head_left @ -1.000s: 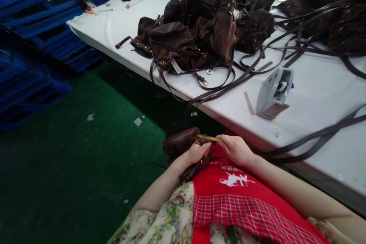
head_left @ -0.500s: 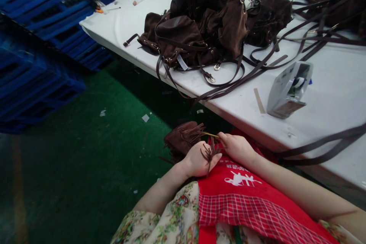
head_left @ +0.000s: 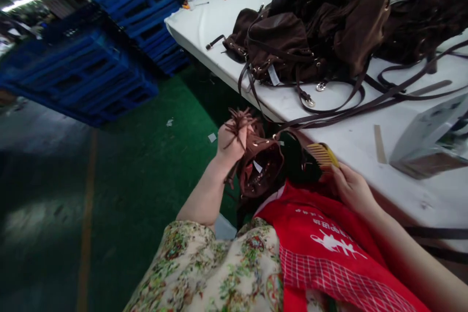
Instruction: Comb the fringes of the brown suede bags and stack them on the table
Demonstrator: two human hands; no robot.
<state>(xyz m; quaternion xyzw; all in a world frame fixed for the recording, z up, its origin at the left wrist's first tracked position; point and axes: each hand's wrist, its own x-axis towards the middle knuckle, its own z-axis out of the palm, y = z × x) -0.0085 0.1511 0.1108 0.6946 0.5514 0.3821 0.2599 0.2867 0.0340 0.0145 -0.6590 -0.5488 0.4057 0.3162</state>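
Note:
My left hand (head_left: 231,140) is closed around a brown fringe tassel (head_left: 241,119), whose strands splay out above the fist. Just right of that hand hangs a brown bag (head_left: 278,158) with its mouth open towards me, showing a white tag (head_left: 258,166) inside. Whether the tassel is joined to this bag, I cannot tell. Near the table edge my right hand (head_left: 349,183) grips a yellow comb (head_left: 325,156) by one end, its teeth pointing left, apart from the tassel.
A white table (head_left: 204,22) runs along the right, with a heap of dark brown bags (head_left: 281,39) and long straps on it. A tape dispenser (head_left: 420,146) stands near a beige strip (head_left: 379,144). Blue pallets (head_left: 91,70) are stacked at the left on the green floor (head_left: 146,165).
My left hand has lifted the tassel up, and the bag's open mouth now shows. My right hand has moved right with the comb, away from the fringe. The view has swung left.

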